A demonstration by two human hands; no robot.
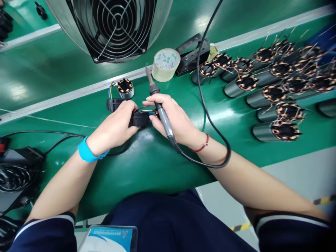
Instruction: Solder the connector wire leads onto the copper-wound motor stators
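Note:
My left hand [115,122] is closed around a black plastic housing [140,119]. Coloured wires [148,111] run from this housing toward a copper-wound stator [156,113], mostly covered by my right hand. In my right hand [180,120] lies a soldering iron [164,119], its tip pointing up and away from the housing. The fingers of that same hand also close near the stator; their exact grip on it is hidden. Just beyond my left hand stand another stator [125,88] and a second black housing [112,104], with coloured wires beside them.
Several wound stators [262,94] stand at the right of the green table [147,168]. A tape roll [166,64] and black metal bracket [193,56] sit behind my hands, near a fan [118,22]. The iron's cable [203,91] loops over my right forearm. Black equipment [18,171] is at left.

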